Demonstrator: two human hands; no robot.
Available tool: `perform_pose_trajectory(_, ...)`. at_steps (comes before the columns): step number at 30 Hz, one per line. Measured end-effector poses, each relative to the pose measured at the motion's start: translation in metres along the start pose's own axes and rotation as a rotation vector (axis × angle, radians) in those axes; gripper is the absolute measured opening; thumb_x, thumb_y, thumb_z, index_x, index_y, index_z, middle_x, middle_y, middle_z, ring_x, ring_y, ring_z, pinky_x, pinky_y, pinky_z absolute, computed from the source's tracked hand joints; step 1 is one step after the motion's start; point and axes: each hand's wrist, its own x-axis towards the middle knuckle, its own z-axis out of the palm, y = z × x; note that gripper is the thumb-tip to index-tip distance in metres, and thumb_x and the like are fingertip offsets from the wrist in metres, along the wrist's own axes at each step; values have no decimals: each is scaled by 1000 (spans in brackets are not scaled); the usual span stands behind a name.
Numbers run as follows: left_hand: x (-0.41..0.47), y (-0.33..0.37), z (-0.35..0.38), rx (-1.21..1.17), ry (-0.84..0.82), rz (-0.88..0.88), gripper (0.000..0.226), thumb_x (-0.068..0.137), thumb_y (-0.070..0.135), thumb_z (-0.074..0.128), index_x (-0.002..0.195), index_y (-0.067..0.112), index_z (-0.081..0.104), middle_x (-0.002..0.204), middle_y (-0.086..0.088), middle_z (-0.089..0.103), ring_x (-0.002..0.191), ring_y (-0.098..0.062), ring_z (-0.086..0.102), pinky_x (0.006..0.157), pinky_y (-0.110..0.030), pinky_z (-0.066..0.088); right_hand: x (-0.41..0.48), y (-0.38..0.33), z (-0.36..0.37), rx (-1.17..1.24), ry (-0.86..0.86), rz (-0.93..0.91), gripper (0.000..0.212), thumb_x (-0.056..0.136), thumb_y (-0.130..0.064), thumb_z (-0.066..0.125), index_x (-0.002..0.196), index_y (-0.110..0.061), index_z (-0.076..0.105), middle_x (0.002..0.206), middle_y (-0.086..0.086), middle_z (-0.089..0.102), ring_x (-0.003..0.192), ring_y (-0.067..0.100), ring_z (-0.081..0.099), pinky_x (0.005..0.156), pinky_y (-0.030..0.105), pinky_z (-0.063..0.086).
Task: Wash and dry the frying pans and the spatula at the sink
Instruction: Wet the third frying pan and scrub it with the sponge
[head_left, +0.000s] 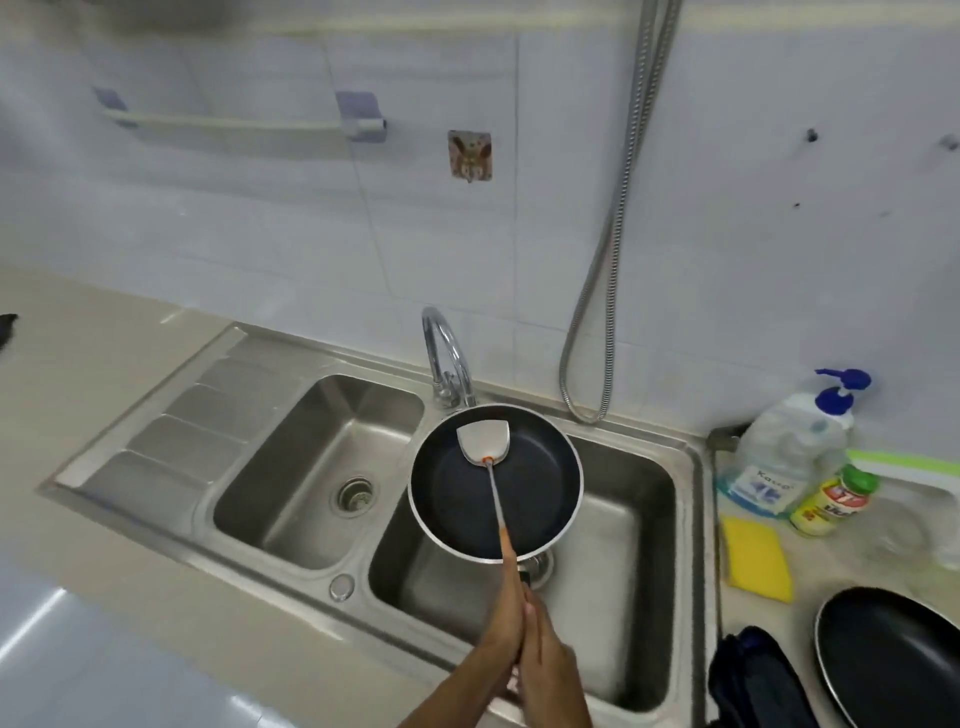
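Observation:
A dark non-stick frying pan with a silver rim is held level over the right sink basin, just below the faucet. A metal spatula lies in it, blade at the pan's far side, its orange handle running back to my hands. My left hand and my right hand are pressed together at the bottom centre. The left is closed on the spatula handle and the right on the mostly hidden pan handle. A second dark frying pan sits on the counter at the bottom right.
The left basin has an open drain, with a ribbed drainboard beside it. A yellow sponge, a pump soap bottle, a small green-capped bottle and a dark cloth sit on the right. A metal hose hangs on the wall.

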Motion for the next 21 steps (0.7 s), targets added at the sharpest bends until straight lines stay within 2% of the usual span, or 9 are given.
perform_pose_trajectory(1,5,1,-8,-10,0,-25,51,107,49,33,130,15,61,133,-4,63,115,-13,62,103,-22,46,3,-2,9,3,11,13,31,101,-56,28,120,-78,39,121,-10,72,102,13,72,88,29,57)
perform_pose_trajectory(2,12,1,-17,-3,-8,-48,47,109,44,29,138,18,56,135,0,62,118,-12,60,103,-22,44,6,-3,18,-5,14,28,31,101,-58,28,120,-79,39,120,-11,72,102,12,72,88,30,57)
perform_pose_trajectory(4,21,3,-29,54,-14,-71,38,108,47,30,124,30,60,116,14,66,103,-1,61,88,-14,46,9,-7,34,-8,29,44,35,102,-55,28,129,-73,41,123,-14,71,106,11,70,89,29,55)
perform_pose_trajectory(6,24,6,-42,100,7,-115,34,102,58,36,98,37,63,99,15,67,90,0,64,73,-14,46,8,-14,46,12,48,59,37,103,-54,28,133,-69,42,123,-16,70,107,9,69,90,28,55)
perform_pose_trajectory(7,24,8,-48,126,-11,-104,34,97,65,38,92,39,61,96,16,66,88,0,64,71,-14,46,9,-16,50,27,55,56,37,103,-54,28,134,-69,41,122,-17,70,104,6,70,89,27,55)
perform_pose_trajectory(10,25,11,-58,256,-123,-97,44,89,82,33,89,42,52,90,20,55,80,5,54,70,-13,43,12,-22,60,62,69,50,38,104,-53,27,137,-65,41,120,-19,69,97,-3,67,91,26,55)
perform_pose_trajectory(14,30,19,-59,384,-166,-40,50,86,86,33,87,40,52,89,19,52,77,3,51,69,-14,42,14,-27,66,99,81,54,36,103,-54,27,133,-67,43,118,-18,70,104,1,68,91,31,58)
perform_pose_trajectory(18,36,31,-60,256,-104,-93,36,100,67,35,86,39,54,85,21,52,72,5,57,69,-9,43,15,-29,70,99,76,45,43,101,-60,23,139,-60,41,126,-13,68,109,3,66,96,31,56)
perform_pose_trajectory(21,33,31,-61,26,-132,-167,38,99,66,38,77,45,61,82,23,55,72,7,60,74,-14,45,13,-33,69,103,74,29,41,103,-58,25,140,-57,41,127,-13,67,112,6,66,98,31,54)
